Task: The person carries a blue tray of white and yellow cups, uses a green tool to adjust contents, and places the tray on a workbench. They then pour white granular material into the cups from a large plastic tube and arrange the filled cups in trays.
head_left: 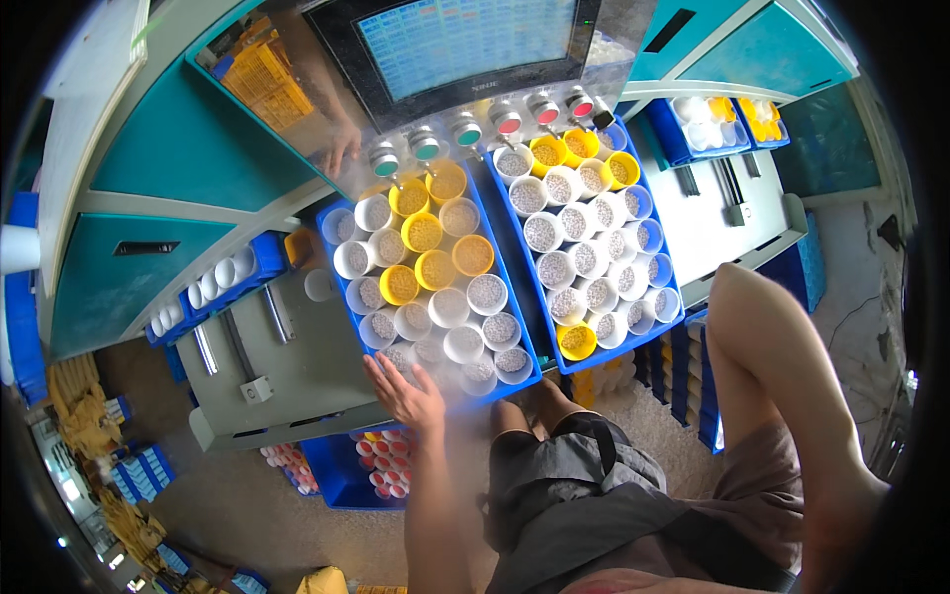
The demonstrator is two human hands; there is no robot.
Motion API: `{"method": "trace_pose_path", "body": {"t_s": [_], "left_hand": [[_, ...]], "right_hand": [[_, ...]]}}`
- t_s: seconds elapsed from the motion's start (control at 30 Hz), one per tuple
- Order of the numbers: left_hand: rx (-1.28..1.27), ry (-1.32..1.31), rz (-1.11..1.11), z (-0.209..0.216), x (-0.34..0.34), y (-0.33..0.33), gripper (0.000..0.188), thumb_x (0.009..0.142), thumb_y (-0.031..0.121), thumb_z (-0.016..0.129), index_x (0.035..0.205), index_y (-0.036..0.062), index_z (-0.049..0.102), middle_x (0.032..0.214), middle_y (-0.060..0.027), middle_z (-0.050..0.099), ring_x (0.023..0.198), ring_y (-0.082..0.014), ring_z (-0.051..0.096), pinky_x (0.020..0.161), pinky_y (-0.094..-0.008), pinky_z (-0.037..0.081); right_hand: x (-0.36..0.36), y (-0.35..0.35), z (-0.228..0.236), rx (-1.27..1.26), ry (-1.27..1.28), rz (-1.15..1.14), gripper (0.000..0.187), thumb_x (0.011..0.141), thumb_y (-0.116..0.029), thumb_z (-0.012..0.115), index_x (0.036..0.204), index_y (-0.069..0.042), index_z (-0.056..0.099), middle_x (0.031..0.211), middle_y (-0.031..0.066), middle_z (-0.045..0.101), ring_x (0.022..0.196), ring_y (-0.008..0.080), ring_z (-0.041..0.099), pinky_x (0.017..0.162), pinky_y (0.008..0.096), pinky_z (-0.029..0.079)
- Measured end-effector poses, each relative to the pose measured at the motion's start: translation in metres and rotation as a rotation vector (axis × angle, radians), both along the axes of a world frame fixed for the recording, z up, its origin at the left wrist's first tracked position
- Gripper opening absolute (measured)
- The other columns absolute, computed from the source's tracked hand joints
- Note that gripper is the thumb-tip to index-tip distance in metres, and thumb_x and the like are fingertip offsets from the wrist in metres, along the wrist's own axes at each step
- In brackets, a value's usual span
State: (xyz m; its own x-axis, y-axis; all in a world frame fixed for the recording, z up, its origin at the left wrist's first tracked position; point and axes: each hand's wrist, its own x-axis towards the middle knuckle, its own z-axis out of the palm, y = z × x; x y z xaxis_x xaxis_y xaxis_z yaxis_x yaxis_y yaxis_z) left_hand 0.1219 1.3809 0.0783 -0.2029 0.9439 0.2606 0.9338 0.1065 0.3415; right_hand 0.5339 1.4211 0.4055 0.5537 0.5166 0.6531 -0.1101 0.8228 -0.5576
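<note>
My left hand [408, 398] is open, fingers stretched out and somewhat apart, at the near left corner of the left blue tray [511, 388]. Its fingertips overlap or touch the rim area of a white cup [396, 356]; whether they press on it I cannot tell. That tray is packed with white and yellow cups, several holding small greyish pellets. The nearest cups look hazy. Beside it lies a right blue tray [618, 348] filled with similar cups, such as a yellow cup [576, 342]. My right arm [782, 366] is bent at the elbow; its hand is hidden.
Above the trays, a control panel carries a lit screen [465, 45] and a row of green and red knobs [508, 121]. Teal cabinets [198, 148] flank it. Grey side tables bear more cup trays [698, 134]. A blue bin [332, 470] stands below, left.
</note>
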Motion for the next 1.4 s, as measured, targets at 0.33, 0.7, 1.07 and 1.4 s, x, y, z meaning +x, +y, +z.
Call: {"method": "trace_pose_path", "body": {"t_s": [0.33, 0.7, 1.07, 1.4], "left_hand": [[-0.067, -0.028, 0.019, -0.016, -0.011, -0.001, 0.066, 0.098, 0.031, 0.057, 0.155, 0.0038, 0.038, 0.162, -0.0192, 0.033, 0.147, -0.0398, 0.036, 0.115, -0.0511, 0.035], [0.017, 0.018, 0.014, -0.006, 0.001, -0.011, 0.063, 0.103, 0.041, 0.048, 0.151, 0.0004, 0.043, 0.161, -0.0203, 0.035, 0.145, -0.0390, 0.039, 0.113, -0.0514, 0.038], [0.025, -0.022, 0.036, -0.003, -0.009, -0.004, 0.060, 0.097, 0.029, 0.060, 0.149, 0.0021, 0.048, 0.159, -0.0183, 0.039, 0.143, -0.0395, 0.043, 0.111, -0.0507, 0.041], [-0.052, -0.056, 0.038, -0.008, -0.019, -0.003, 0.063, 0.095, 0.031, 0.059, 0.149, 0.0019, 0.046, 0.159, -0.0197, 0.038, 0.145, -0.0409, 0.039, 0.114, -0.0516, 0.038]], "right_hand": [[-0.213, 0.062, -0.175, -0.603, -0.904, 0.585, 0.015, 0.089, -0.007, 0.072, 0.102, 0.000, 0.069, 0.090, 0.0114, 0.071, 0.078, 0.0249, 0.071, 0.067, 0.0378, 0.055], [-0.330, 0.083, -0.309, -0.624, -2.163, 0.311, 0.009, 0.081, -0.016, 0.071, 0.080, -0.013, 0.080, 0.081, 0.0016, 0.075, 0.078, 0.0186, 0.074, 0.058, 0.0334, 0.055], [-0.277, 0.097, -0.301, -0.659, -1.582, 0.525, 0.013, 0.080, -0.016, 0.066, 0.073, -0.008, 0.073, 0.071, 0.0105, 0.071, 0.066, 0.0309, 0.071, 0.058, 0.0439, 0.056], [-0.324, 0.159, -0.270, -1.165, -0.829, 0.846, 0.019, 0.093, -0.014, 0.058, 0.099, -0.004, 0.074, 0.096, 0.0119, 0.072, 0.097, 0.0248, 0.071, 0.081, 0.0370, 0.058]]}}
